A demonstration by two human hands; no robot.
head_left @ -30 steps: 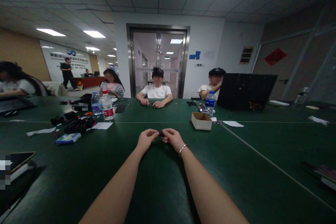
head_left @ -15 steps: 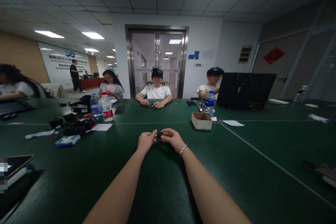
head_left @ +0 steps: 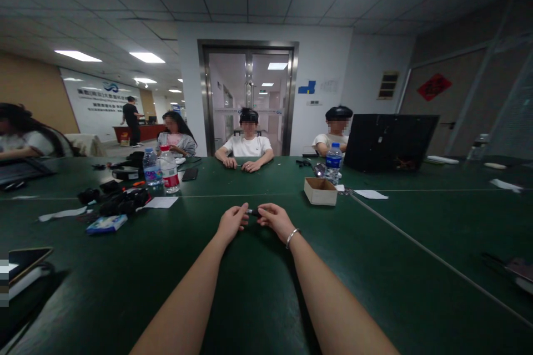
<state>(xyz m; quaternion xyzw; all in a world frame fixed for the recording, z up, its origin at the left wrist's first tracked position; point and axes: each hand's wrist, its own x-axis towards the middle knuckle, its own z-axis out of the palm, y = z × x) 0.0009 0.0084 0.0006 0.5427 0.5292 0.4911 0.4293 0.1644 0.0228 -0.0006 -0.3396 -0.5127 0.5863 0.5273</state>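
Note:
My left hand [head_left: 232, 223] and my right hand [head_left: 276, 222] meet just above the green table, pinching a small slim object [head_left: 253, 212] between them. Its right part is black and sits in my right fingertips. A short pale, shiny part points left into the pinch of my left thumb and fingers. It is too small to tell what kind of thing it is. A bracelet [head_left: 292, 237] circles my right wrist. Beyond my right hand stands an open cardboard box [head_left: 320, 195].
Water bottles [head_left: 169, 171] and black gear [head_left: 125, 201] lie to the left, by a blue-white packet [head_left: 106, 224]. Another bottle [head_left: 333, 162] stands behind the box, near a large black case [head_left: 389, 141]. People sit across the green table [head_left: 258, 299].
My hands have drawn slightly apart, and a pale part of the object now shows between them. In the background a standing person has moved right.

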